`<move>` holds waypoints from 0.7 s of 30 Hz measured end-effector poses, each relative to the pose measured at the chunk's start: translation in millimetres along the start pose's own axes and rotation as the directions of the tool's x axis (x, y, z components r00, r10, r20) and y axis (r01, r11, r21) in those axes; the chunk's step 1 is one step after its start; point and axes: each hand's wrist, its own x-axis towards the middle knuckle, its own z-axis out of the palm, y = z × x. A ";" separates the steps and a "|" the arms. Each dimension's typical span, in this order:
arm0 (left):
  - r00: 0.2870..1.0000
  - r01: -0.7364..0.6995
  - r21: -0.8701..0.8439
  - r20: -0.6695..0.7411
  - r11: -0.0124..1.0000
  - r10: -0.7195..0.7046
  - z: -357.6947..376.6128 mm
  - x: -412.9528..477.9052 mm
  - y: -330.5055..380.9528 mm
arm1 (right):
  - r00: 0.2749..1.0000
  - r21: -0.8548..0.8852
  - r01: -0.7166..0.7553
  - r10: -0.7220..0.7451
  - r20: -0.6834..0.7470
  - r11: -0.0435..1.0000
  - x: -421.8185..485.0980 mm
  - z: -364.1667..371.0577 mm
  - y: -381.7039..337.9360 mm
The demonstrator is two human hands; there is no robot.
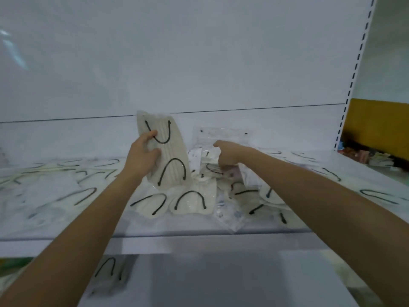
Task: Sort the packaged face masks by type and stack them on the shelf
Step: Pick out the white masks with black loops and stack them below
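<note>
Packaged face masks (190, 202) littered our shelf (177, 228); left hand (143, 156) gripped a beige pack (171, 156) upright; right hand (228, 157), curled, seemingly pinched a clear packet (210, 159).

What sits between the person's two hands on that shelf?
In the head view, mostly the beige mask pack that the left hand holds upright; past its edge, a small clear packet next to the right hand.

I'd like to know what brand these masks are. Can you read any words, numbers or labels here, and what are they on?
Nothing here can be read as text.
Mask packet in the left hand: no print shows.
Clear packets near the front of the shelf: bluish print, too blurred to read.
White slip in the heap: dark marks, too blurred to read.
</note>
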 end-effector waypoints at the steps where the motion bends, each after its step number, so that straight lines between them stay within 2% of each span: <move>1: 1.000 0.005 0.009 -0.008 1.000 -0.005 1.3 -3.8 1.6 | 1.000 0.031 0.008 -0.008 -0.004 0.999 -2.4 0.1 2.1; 7: 0.997 0.055 0.028 -0.062 0.998 -0.053 1.6 -17.9 11.7 | 0.995 -0.017 -0.012 0.014 0.096 1.000 -12.8 12.7 5.4; 12: 0.996 0.050 0.028 -0.077 0.998 -0.047 -11.6 -30.3 7.8 | 0.992 -0.055 -0.037 0.043 0.121 0.998 -14.9 2.8 8.1; 14: 0.995 0.051 0.025 -0.084 0.998 -0.049 -16.2 -31.6 5.9 | 0.995 -0.048 0.010 -0.005 0.102 0.999 -13.3 2.5 6.4; 17: 0.996 0.052 0.010 -0.071 0.999 -0.051 -17.8 -30.2 5.1 | 0.996 0.066 0.082 -0.084 0.035 0.994 -6.5 9.3 2.6; 21: 0.999 0.047 -0.013 -0.023 0.999 -0.047 -15.6 -25.1 1.2 | 0.997 0.028 0.032 -0.033 0.064 0.999 -3.0 13.8 0.6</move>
